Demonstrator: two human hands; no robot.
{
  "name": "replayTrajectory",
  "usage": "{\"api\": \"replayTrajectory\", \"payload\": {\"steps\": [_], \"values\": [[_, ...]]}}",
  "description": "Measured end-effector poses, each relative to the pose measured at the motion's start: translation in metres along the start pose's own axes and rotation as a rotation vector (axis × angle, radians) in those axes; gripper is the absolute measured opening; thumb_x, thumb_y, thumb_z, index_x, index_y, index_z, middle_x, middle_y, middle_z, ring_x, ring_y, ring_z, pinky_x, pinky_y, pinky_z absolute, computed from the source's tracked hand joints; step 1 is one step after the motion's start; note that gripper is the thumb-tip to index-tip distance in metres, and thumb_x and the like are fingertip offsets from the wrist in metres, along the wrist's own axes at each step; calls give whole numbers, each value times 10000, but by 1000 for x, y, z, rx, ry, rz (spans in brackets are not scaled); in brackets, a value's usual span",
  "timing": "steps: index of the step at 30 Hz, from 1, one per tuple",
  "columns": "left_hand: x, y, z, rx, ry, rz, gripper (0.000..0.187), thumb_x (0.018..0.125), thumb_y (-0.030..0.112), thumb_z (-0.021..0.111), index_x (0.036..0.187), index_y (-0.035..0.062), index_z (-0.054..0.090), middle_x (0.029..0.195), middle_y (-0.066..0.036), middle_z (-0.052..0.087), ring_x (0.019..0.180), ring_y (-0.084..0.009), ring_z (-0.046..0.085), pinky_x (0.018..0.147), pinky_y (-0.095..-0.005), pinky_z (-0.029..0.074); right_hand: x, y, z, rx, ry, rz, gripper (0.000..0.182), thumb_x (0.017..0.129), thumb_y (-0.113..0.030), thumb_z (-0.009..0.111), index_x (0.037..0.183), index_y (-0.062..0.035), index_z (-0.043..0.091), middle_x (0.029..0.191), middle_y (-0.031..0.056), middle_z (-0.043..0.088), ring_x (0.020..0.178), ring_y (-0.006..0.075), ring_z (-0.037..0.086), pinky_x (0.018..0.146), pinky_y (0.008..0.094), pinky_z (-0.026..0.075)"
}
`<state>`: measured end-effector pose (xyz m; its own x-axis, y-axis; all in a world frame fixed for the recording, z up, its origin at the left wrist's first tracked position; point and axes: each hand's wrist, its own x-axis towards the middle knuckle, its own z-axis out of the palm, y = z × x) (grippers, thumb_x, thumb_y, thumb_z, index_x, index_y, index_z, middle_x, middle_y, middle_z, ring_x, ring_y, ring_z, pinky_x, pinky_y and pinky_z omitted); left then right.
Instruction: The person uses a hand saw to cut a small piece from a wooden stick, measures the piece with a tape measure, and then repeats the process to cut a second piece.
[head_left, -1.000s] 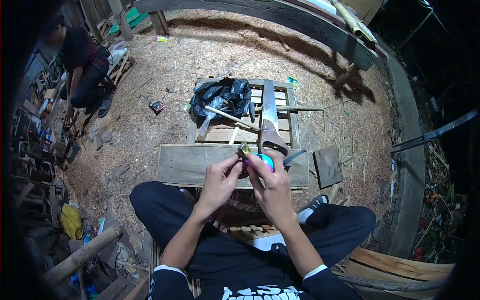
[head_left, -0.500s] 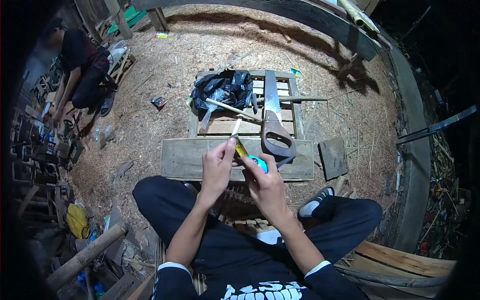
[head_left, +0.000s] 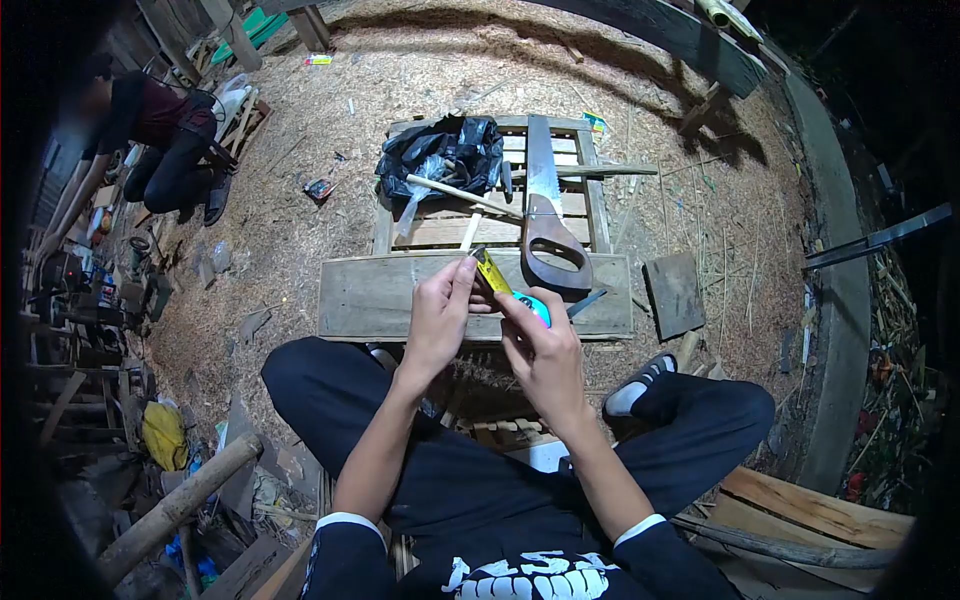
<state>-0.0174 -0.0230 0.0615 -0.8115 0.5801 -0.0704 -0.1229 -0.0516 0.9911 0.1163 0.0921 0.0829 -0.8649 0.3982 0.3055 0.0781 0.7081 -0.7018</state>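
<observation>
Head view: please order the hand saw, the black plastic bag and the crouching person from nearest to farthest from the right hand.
1. Hand saw: just beyond the right hand, handle toward it, on the pallet.
2. Black plastic bag: farther back on the pallet, to the left.
3. Crouching person: far left, on the sawdust floor.

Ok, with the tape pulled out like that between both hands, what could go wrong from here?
The left hand pinches the end of the yellow tape while the right hand holds the tape measure; if the end slips, the tape may snap back onto the fingers. The saw lies just beyond both hands on the pallet, so a reach forward could brush its teeth.
</observation>
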Motion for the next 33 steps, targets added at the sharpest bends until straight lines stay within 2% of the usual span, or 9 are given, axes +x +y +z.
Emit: {"api": "replayTrajectory", "payload": {"steps": [6, 10, 12, 16, 21, 24, 28, 30, 33], "values": [[-3, 3, 3, -65, -57, -21, 455, 1157, 369, 465, 1113, -35, 670, 946, -84, 722, 865, -135, 718, 792, -317, 635, -1, 7, -6, 47, -21, 4, 509, 862, -65, 788, 1348, -182, 695, 1274, 179, 619, 1022, 408, 698, 888, 490, 579], [0, -10, 0, -104, -76, -51, 448, 1161, 356, 457, 1118, -37, 667, 946, -81, 718, 880, -129, 711, 812, -317, 632, 0, 10, -5, 83, 0, 37, 417, 864, -40, 775, 1274, -103, 734, 1211, 180, 657, 1025, 364, 721, 894, 436, 581], [2, -13, -3, 5, -146, -53, 416, 1167, 320, 437, 1229, -38, 641, 1091, -123, 739, 997, -169, 732, 882, -345, 625, 0, 12, -5, 93, 8, 43, 398, 866, -42, 773, 1259, -90, 734, 1207, 179, 657, 1021, 362, 722, 891, 432, 582], [2, -14, -1, -26, -159, -49, 405, 1167, 299, 436, 1268, -38, 635, 1102, -113, 733, 992, -170, 728, 894, -345, 622, 3, 14, -5, 135, 4, 84, 345, 883, -55, 768, 1226, -65, 735, 1191, 178, 659, 1006, 355, 725, 884, 422, 582], [1, -18, -1, -9, -174, -67, 399, 1129, 135, 516, 1484, -47, 514, 1240, -88, 690, 1080, -127, 675, 936, -325, 606, 6, 19, -3, 183, 4, 101, 335, 897, -71, 754, 1231, -56, 726, 1169, 185, 657, 966, 371, 730, 857, 441, 580], [-1, -19, 2, -45, -156, -32, 448, 1109, 88, 545, 1530, -49, 468, 1275, -80, 674, 1094, -108, 656, 947, -314, 593, 7, 21, -2, 217, -6, 131, 319, 900, -72, 750, 1218, -52, 729, 1149, 181, 661, 944, 362, 734, 848, 434, 581], [0, -17, 3, -58, -155, -45, 463, 1105, 88, 552, 1538, -47, 461, 1233, -73, 693, 1067, -103, 665, 943, -292, 579, 6, 21, -1, 248, 16, 127, 302, 898, -66, 746, 1199, -50, 737, 1134, 175, 661, 941, 359, 733, 841, 430, 580], [0, -17, 3, -87, -128, -104, 411, 1084, 71, 578, 1472, -56, 542, 1080, -42, 712, 960, -77, 653, 878, -244, 553, 6, 21, -2, 251, 19, 137, 300, 895, -64, 744, 1194, -48, 738, 1133, 174, 661, 941, 358, 732, 842, 429, 579], [0, -17, 0, -6, -159, -166, 355, 1089, 134, 599, 1394, -48, 607, 1155, -58, 735, 1009, -105, 691, 927, -279, 569, 5, 22, -1, 217, 33, 125, 311, 884, -56, 744, 1195, -46, 738, 1133, 175, 660, 941, 359, 727, 844, 427, 576]]}}
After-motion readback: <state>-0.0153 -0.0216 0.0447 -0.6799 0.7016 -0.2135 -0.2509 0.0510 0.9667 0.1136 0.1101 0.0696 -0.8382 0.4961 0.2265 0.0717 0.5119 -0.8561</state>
